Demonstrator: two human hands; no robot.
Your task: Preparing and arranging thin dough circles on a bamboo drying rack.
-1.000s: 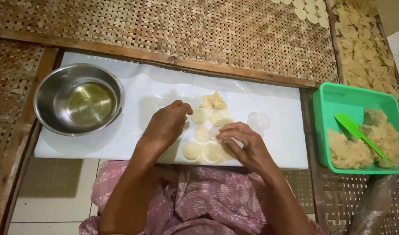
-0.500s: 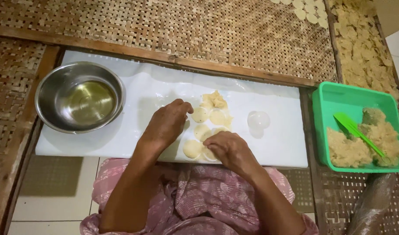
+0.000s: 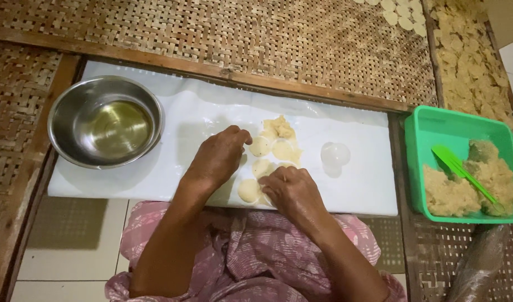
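Several flat pale dough discs [image 3: 262, 146] lie on a white plastic-covered board [image 3: 178, 117], beside a rough lump of dough [image 3: 279, 127]. My left hand [image 3: 217, 157] rests palm down over the board, its fingertips touching a disc near the lump. My right hand [image 3: 293, 191] lies curled over the discs at the board's front edge, pressing on one; what is under it is hidden. A small clear round press [image 3: 335, 154] sits to the right of the discs.
A steel bowl [image 3: 105, 120] with a little oil stands at the board's left. A green tub [image 3: 430, 134] with dough and a green spatula [image 3: 460, 168] is at the right. Woven bamboo trays [image 3: 267, 39] with drying discs lie beyond.
My right hand has slid left and down over the front discs. My left hand has stayed nearly still by the dough lump.
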